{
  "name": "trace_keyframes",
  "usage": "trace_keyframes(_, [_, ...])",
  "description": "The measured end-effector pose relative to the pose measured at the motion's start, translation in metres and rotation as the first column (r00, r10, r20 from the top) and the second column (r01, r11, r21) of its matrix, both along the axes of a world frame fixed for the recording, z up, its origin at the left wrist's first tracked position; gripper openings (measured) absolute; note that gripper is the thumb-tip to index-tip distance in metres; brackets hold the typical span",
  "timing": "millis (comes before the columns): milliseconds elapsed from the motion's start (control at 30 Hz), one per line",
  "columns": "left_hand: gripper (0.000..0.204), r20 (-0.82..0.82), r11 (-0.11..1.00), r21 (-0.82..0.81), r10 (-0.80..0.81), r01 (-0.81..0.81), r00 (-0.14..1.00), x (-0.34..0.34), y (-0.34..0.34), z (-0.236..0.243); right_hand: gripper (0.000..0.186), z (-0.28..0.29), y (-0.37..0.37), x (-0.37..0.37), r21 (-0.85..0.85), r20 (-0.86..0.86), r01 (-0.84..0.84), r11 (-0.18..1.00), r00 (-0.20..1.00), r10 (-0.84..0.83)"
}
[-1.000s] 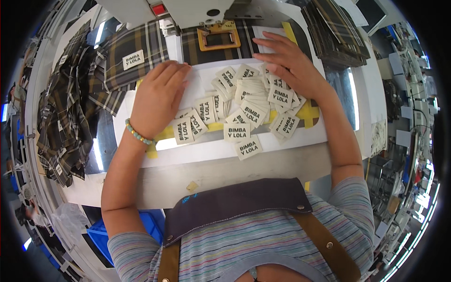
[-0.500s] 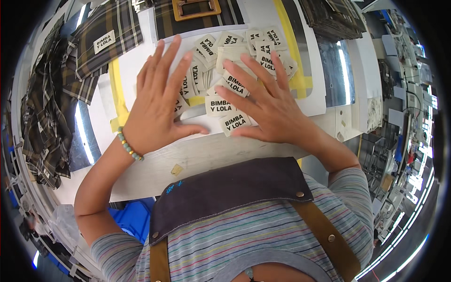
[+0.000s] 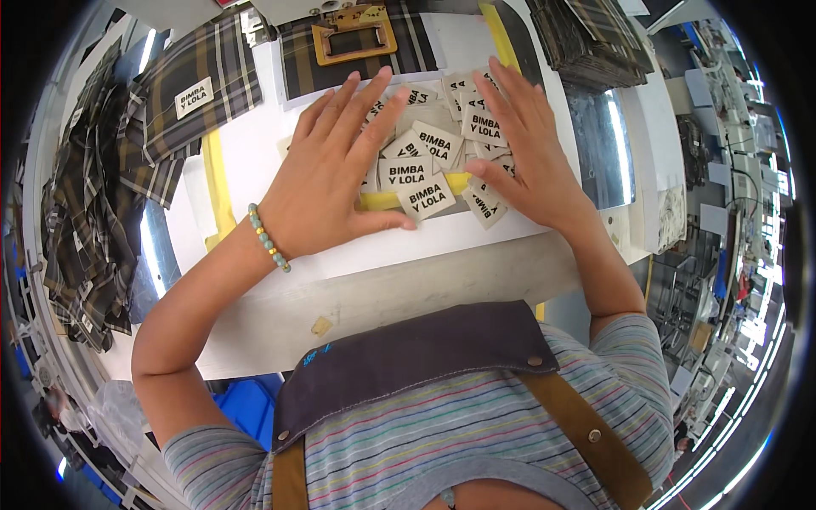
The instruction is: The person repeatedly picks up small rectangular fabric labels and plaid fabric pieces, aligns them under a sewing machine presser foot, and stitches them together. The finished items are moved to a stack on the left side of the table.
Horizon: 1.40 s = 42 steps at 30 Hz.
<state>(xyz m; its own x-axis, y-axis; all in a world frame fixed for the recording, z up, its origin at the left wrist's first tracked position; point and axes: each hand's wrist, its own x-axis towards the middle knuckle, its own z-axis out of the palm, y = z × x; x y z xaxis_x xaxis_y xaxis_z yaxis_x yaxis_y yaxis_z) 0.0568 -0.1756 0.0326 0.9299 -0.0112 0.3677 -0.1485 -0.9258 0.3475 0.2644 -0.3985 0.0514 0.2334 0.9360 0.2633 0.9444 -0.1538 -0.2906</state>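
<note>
A loose heap of white fabric labels with dark lettering lies on the white board in front of me. My left hand rests palm down along the heap's left side, fingers spread, thumb stretched toward the nearest labels. On the opposite side, my right hand lies flat with its fingers apart, touching labels at the heap's right edge. Neither hand grips anything. Some labels are partly hidden beneath the fingers of both hands.
Beyond the heap, a yellow-brown frame sits on dark plaid fabric. A plaid panel bearing one label lies at the left, near a draped pile of plaid pieces. Stacked dark pieces stand back right. Yellow tape marks the board.
My right hand has moved right, and my left hand has shifted right against the heap. The labels between them are drawn closer together, and more of them show in the middle.
</note>
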Motion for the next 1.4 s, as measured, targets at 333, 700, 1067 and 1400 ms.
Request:
trace_keyframes(333, [0.117,-0.032,0.999,0.01,-0.042,0.042,0.999,0.015,-0.006,0.003,0.091,0.003,0.011,-0.016,0.003,0.016,-0.167,0.986,0.986,0.167])
trace_keyframes(700, [0.09,0.058,0.998,0.037,-0.043,0.041,0.997,0.015,-0.017,0.02,0.054,0.012,0.024,0.028,0.053,-0.286,-0.288,0.956,0.913,0.291])
trace_keyframes(1067, [0.037,-0.018,0.95,-0.217,0.228,-0.226,0.974,-0.04,0.058,0.043,0.043,0.035,0.079,-0.005,-0.024,0.008,-0.468,0.884,0.884,0.468])
trace_keyframes(1400, [0.034,-0.212,0.898,-0.276,0.29,-0.342,0.933,-0.042,0.048,0.037,0.041,0.013,0.073,-0.009,-0.185,-0.111,-0.679,0.71,0.733,0.671])
